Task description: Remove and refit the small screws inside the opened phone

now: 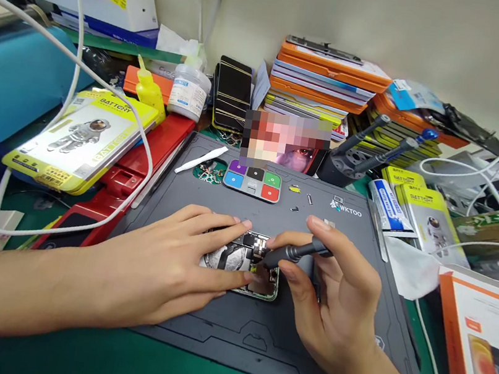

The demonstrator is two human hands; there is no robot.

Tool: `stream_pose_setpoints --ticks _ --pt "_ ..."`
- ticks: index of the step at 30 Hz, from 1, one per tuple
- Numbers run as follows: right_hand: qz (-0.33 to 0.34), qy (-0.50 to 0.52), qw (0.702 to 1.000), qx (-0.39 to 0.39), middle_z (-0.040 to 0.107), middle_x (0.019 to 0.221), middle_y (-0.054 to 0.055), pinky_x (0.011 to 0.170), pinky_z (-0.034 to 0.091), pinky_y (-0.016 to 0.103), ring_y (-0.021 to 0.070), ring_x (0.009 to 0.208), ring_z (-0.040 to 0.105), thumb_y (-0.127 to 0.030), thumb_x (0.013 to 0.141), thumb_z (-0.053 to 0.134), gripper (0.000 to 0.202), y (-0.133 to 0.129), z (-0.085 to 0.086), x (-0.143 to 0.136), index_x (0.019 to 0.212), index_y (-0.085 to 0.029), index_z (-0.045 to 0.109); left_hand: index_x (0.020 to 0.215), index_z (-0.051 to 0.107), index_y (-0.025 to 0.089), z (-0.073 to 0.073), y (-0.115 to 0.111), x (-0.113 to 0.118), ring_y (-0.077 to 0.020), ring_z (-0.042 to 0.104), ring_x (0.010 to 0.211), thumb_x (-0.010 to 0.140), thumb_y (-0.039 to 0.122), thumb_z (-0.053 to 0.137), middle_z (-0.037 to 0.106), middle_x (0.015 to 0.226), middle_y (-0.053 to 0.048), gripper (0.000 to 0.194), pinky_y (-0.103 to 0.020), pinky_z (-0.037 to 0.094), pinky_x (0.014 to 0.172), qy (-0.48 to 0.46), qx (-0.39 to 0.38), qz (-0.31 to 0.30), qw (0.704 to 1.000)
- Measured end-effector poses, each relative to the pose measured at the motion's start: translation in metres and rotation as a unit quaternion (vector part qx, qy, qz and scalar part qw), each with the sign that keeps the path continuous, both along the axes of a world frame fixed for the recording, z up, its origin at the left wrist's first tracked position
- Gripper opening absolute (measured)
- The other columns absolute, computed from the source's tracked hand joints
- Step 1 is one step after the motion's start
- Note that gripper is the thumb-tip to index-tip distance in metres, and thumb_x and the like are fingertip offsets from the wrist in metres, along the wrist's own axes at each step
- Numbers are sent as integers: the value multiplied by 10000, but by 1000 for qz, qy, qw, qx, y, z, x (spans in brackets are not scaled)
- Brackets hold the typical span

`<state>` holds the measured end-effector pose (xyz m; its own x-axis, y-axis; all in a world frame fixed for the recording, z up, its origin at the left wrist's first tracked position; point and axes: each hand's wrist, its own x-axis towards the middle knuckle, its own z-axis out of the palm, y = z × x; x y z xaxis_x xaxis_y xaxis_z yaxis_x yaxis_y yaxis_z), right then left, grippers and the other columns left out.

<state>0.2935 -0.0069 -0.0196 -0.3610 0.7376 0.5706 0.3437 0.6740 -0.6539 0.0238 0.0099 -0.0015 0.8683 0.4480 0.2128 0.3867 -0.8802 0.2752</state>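
Observation:
An opened phone (pixel 265 286) lies on the grey work mat, its inner parts showing. My left hand (pixel 177 263) rests over the phone's left part, fingers stretched out and spread, the fingertips touching it. Between the thumb and fingers of my right hand (pixel 342 288) is a dark screwdriver (pixel 293 253), tilted, its lower end down at the phone's inside. The screwdriver's tip is hidden from view. Above the phone lies a tray with coloured squares (pixel 253 180). Small loose parts (pixel 295 189) sit to its right, and a white plastic pry stick (pixel 201 160) to its left.
Dark tool holder (pixel 341 166) with upright screwdrivers stands at the mat's back right. On the left, a battery box (pixel 83 137) lies over a red device (pixel 119 183), crossed by a white cable (pixel 147 162). Stacked orange boxes (pixel 333 68) stand behind. An orange-white box (pixel 479 346) is at right.

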Motion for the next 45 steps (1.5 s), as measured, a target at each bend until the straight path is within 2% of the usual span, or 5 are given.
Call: stream_pose_setpoints --ticks 8,19,27,37,45 --pt "-4 -14 1000 6 724 1303 85 1093 613 376 195 1225 744 -9 1016 623 748 -2 -1 2 1659 -311 384 1504 637 280 -2 0 0 -406 515 1510 1121 216 505 594 1564 -244 410 -622 499 1108 -4 3 0 1000" --pt "-2 -10 1000 -5 749 1257 80 973 663 339 180 1155 765 -23 1023 623 750 0 -3 3 1659 -340 383 1421 674 249 -4 0 0 -385 509 1519 1131 235 496 608 1558 -223 342 -590 489 1128 -10 4 8 1000" --pt "2 -9 1000 -3 735 1203 53 1012 646 335 160 1097 760 19 999 614 782 0 0 4 1659 -335 391 1413 667 207 -4 1 0 -400 552 1476 1133 251 493 613 1558 -220 333 -595 504 1101 -11 9 4 1000" --pt "-5 -25 1000 1 748 1299 73 1037 653 369 188 1174 770 17 999 619 803 -2 -2 5 1672 -344 371 1390 677 205 -6 2 0 -377 534 1498 1134 261 493 617 1561 -197 321 -567 482 1126 -12 7 4 1000" --pt "-16 -32 999 17 780 1260 82 1017 681 444 231 1085 798 -21 1000 642 773 -1 -1 6 1662 -340 402 1384 679 205 -5 1 0 -370 503 1524 1121 249 505 586 1591 -194 318 -565 470 1160 -7 -10 9 1000"
